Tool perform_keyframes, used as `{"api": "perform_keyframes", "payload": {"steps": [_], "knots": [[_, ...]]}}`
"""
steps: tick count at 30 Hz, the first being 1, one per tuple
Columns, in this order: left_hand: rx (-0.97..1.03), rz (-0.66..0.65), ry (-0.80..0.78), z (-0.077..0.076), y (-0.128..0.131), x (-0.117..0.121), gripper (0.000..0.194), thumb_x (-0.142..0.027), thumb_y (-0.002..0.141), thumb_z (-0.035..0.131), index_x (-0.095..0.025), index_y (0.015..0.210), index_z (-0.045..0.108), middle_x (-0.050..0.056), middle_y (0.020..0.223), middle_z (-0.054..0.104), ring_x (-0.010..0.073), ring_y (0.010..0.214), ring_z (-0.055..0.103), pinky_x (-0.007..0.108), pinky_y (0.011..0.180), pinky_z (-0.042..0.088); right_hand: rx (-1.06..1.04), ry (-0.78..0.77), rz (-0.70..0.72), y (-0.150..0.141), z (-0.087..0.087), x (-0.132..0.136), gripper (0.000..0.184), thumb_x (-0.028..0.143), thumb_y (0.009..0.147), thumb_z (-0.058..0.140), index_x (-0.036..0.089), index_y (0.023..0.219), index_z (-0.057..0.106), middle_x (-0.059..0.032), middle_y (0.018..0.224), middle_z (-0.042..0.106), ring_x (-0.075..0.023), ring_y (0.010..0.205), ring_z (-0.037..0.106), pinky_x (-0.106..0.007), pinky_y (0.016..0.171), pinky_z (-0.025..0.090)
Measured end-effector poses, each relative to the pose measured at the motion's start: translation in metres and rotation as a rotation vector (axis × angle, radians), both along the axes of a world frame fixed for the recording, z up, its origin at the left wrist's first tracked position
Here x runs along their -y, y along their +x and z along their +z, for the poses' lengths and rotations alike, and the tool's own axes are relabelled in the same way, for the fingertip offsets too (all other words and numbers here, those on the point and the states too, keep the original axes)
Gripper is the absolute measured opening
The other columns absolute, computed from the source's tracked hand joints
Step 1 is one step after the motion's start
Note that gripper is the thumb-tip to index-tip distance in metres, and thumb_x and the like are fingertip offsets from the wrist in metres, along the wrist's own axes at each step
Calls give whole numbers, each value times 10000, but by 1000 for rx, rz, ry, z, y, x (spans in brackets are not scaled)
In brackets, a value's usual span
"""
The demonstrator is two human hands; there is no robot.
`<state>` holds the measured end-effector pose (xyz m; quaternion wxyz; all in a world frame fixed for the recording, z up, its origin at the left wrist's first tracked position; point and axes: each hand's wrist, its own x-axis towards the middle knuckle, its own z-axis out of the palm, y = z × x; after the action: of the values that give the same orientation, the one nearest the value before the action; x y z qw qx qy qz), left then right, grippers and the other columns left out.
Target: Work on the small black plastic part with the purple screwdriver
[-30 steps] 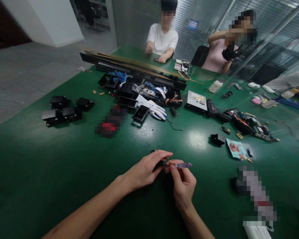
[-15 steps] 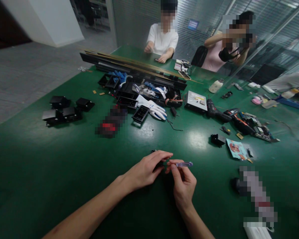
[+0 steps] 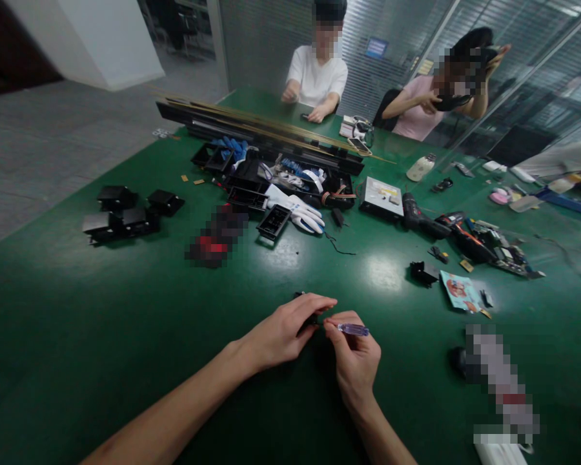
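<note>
- Room with grey floor (image 3: 116, 142) and glass wall (image 3: 271, 45); green table (image 3: 184, 323) fills most of view.
- Far side of table: person in white top (image 3: 317, 81), seated; person in pink top (image 3: 416, 113), both hands raised, on a dark object.
- Right hand (image 3: 358, 352): closed, thumb and fingers pinching a screwdriver (image 3: 354, 330).
- Screwdriver: clear purplish handle sticks out to the right of the fingertips, thin shaft runs left toward left hand (image 3: 281, 328).
- Left hand: curled palm-down, gripping a small dark part (image 3: 312, 319); part sits under the fingers, between thumb and forefinger, mostly hidden.
- Dark part lies just left of right hand's fingertips; whether the screwdriver tip touches it, cannot tell.
- Hands near each other at front middle of table.
- Left side of table: group of black boxes (image 3: 117, 197), well apart from hands.
- Beyond hands: black tray (image 3: 273, 223) beside white glove (image 3: 304, 213); long dark strips (image 3: 259, 139) behind them.
- Right of those: silver drive (image 3: 380, 197), then power drill (image 3: 419, 218), circuit board (image 3: 501, 245).
- Nearer, right: black bracket (image 3: 423, 273) next to light-blue packet (image 3: 459, 290).
</note>
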<state>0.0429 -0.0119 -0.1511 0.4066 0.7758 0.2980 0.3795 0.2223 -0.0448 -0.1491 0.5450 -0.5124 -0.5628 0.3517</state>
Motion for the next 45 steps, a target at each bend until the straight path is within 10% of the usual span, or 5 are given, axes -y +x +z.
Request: {"api": "perform_keyframes", "payload": {"steps": [5, 15, 45], "knots": [[-17, -5, 5, 3, -1, 0, 679, 7, 903, 542, -266, 1513, 422, 74, 1457, 587, 210, 1362, 556, 429, 1195, 461, -33, -1, -87, -5, 1, -2, 311, 214, 847, 828, 193, 690, 560, 22, 756, 610, -125, 675, 564, -251, 647, 465], [-5, -4, 5, 2, -1, 0, 669, 1, 910, 534, -263, 1514, 424, 82, 1467, 581, 222, 1373, 551, 453, 1202, 458, 69, -22, 35, -2, 4, 2, 154, 240, 989, 640, 211, 937, 783, -58, 940, 754, -211, 884, 699, -350, 857, 555], [11, -40, 35, 3, -3, 0, 744, 45, 865, 503, -247, 1541, 391, 114, 1490, 571, 242, 1403, 539, 484, 1225, 437, 281, 193, 149, -8, 12, 0, 160, 121, 957, 681, 243, 1002, 773, -43, 921, 777, -205, 846, 733, -351, 797, 586]]}}
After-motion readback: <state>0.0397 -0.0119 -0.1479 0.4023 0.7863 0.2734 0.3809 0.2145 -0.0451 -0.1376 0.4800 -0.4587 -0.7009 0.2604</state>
